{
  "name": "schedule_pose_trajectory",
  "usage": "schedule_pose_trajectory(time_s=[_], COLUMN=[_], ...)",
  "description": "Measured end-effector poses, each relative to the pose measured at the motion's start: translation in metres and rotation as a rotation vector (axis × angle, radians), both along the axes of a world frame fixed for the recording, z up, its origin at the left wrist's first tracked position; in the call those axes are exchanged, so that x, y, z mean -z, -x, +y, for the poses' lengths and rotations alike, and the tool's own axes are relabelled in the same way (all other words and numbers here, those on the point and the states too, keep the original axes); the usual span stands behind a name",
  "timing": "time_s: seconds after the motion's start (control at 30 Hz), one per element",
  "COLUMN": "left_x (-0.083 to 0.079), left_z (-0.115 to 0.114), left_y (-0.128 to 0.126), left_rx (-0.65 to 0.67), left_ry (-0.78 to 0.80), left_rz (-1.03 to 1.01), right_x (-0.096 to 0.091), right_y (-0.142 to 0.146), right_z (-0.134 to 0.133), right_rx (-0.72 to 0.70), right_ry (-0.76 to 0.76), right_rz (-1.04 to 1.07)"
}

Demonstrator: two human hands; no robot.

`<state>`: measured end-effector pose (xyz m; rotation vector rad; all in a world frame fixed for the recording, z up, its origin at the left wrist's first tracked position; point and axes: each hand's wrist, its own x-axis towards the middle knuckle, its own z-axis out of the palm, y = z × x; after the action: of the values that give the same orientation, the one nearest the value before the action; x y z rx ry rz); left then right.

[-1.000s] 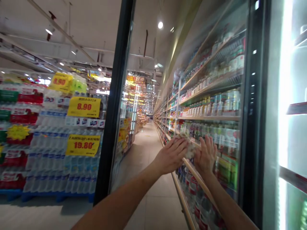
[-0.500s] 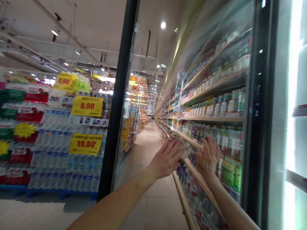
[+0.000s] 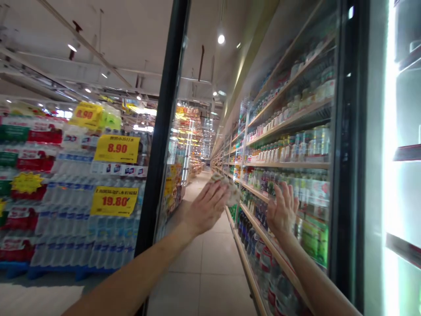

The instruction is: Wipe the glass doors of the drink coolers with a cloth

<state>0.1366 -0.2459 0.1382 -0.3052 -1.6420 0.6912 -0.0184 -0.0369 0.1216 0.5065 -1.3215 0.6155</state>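
Note:
My left hand [image 3: 208,205] is in the middle of the head view, its fingers pressing a crumpled pale cloth [image 3: 233,193] flat against the glass door [image 3: 200,145]. The cloth sticks out past the fingertips on the right. To its right, my right hand [image 3: 282,210] is raised at the glass with fingers spread and nothing in it. Whether its palm touches the pane, I cannot tell. The door has a black frame [image 3: 161,131] on the left and another dark upright on the right.
Shelves of bottles and cans [image 3: 286,164] run along the right, seen through the glass. Stacked packs of bottled water [image 3: 69,215] with yellow price signs [image 3: 116,148] stand at the left. A lit cooler interior [image 3: 408,193] lies at the far right. A tiled aisle [image 3: 197,263] stretches ahead.
My left hand has slid the cloth to the left and slightly up across the glass. My right hand stays in nearly the same place.

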Motion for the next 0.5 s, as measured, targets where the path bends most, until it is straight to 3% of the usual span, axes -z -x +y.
schedule_pose_trajectory(time_s=[0.13,0.37,0.43,0.5], left_x=[-0.019,-0.015,-0.024,-0.040], left_z=[-0.012,-0.007,-0.015,-0.026], left_y=[-0.011,-0.011,-0.014,-0.020], left_rx=[-0.037,-0.043,-0.038,-0.035], left_ry=[-0.141,0.079,0.034,-0.117], left_rz=[0.089,-0.115,-0.079,0.048], right_x=[0.001,0.001,0.001,0.001], right_y=[0.002,0.002,0.001,0.001], right_z=[-0.001,0.000,0.000,-0.001], right_rx=[0.000,-0.013,-0.019,-0.022], right_ry=[0.015,0.018,0.018,0.021], right_rz=[0.016,0.035,0.033,0.027])
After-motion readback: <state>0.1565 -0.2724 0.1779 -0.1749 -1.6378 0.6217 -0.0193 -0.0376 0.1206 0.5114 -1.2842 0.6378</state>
